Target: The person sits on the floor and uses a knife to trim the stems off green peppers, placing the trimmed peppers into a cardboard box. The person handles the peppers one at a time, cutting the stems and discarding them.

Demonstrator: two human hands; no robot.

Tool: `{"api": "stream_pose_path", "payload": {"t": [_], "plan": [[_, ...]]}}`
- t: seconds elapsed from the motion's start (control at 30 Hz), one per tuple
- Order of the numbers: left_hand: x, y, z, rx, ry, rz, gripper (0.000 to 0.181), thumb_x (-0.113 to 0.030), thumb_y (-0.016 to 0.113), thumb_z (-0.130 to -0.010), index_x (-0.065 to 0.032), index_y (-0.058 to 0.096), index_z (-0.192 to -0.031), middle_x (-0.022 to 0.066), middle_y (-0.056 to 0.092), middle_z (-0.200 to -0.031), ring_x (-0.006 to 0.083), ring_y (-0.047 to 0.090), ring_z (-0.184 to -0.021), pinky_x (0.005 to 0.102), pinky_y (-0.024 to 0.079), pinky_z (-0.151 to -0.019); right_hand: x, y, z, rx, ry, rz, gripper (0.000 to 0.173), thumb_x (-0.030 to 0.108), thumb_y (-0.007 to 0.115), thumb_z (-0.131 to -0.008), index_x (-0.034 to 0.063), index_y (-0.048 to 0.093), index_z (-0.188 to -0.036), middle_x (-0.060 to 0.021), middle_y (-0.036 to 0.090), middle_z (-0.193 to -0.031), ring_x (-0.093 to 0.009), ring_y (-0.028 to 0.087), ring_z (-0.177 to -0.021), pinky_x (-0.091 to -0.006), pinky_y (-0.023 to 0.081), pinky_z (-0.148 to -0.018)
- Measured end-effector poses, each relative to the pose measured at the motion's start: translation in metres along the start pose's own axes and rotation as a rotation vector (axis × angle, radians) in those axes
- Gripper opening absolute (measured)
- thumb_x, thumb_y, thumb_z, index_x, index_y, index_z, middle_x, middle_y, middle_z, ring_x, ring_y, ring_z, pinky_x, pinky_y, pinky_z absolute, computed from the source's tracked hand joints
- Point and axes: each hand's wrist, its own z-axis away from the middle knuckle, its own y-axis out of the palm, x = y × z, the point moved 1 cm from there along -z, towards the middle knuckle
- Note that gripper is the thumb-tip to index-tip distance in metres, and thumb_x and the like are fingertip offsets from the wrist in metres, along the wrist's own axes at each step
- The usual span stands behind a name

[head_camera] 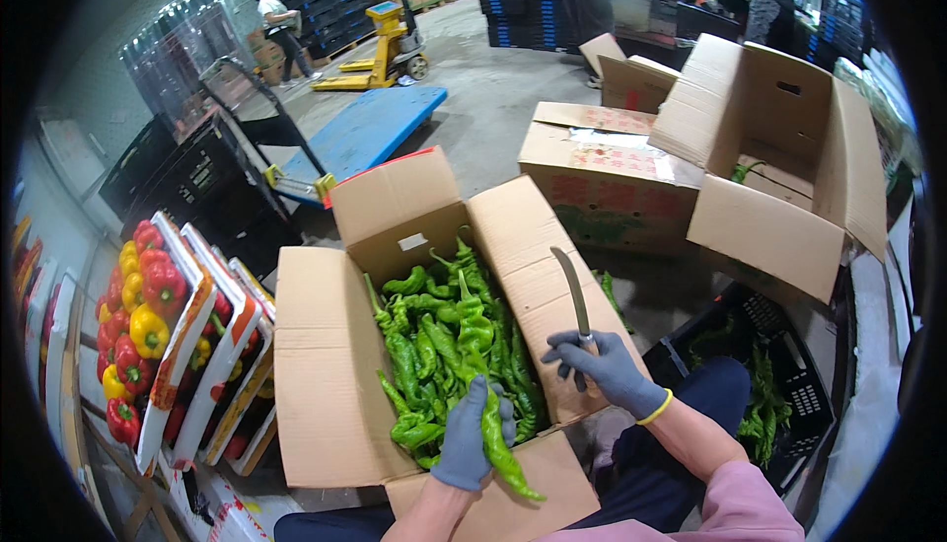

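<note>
An open cardboard box (318,364) full of long green peppers (436,350) stands before me, its flaps folded outward. My left hand (473,431), in a grey glove, is closed around a long wrinkled green pepper (504,464) over the near edge of the box. Above the right flap, my right hand (599,368), also gloved and with a yellow band at the wrist, grips the handle of a curved knife (575,287). The blade points up and away from me.
At right are an open cardboard box (769,216) with a pepper inside, a closed box (614,202) and a black crate (806,394) holding green peppers. Trays of red and yellow bell peppers (148,320) lean at left. Beyond are a blue platform cart (370,135), a yellow pallet jack (385,46) and people.
</note>
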Motion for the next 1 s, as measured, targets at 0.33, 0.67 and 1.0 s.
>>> {"api": "stream_pose_path", "payload": {"t": [0.33,0.67,1.0], "plan": [[0.018,0.024,0.023,0.157,-0.167,-0.444,0.034,-0.038,0.055,-0.099,-0.005,0.049,-0.096,0.0062,0.054,-0.065,0.0137,0.049,-0.043,0.0275,0.041,-0.039,0.006,-0.022,-0.013,-0.183,-0.077,-0.081,0.031,0.028,0.068,-0.093,0.0021,0.068,-0.109,0.0001,0.068,-0.085,-0.005,0.057,-0.064,-0.0196,0.042,-0.048],[0.009,0.024,0.035,0.207,-0.102,-0.522,0.021,-0.022,0.059,-0.097,-0.0037,0.051,-0.102,0.0052,0.056,-0.071,0.0123,0.053,-0.052,0.0263,0.046,-0.047,0.013,-0.03,-0.009,-0.211,-0.154,-0.025,0.025,0.025,0.064,-0.095,0.0021,0.072,-0.092,-0.0005,0.065,-0.076,-0.004,0.054,-0.058,-0.0203,0.043,-0.052],[0.004,-0.007,0.067,0.192,-0.169,-0.572,0.028,-0.017,0.059,-0.095,0.0029,0.054,-0.115,0.0055,0.057,-0.072,0.0118,0.054,-0.059,0.0267,0.046,-0.054,0.019,-0.052,-0.017,-0.296,-0.254,-0.253,0.023,0.023,0.06,-0.097,0.0019,0.071,-0.096,-0.0008,0.066,-0.079,-0.005,0.058,-0.065,-0.0193,0.046,-0.056]]}}
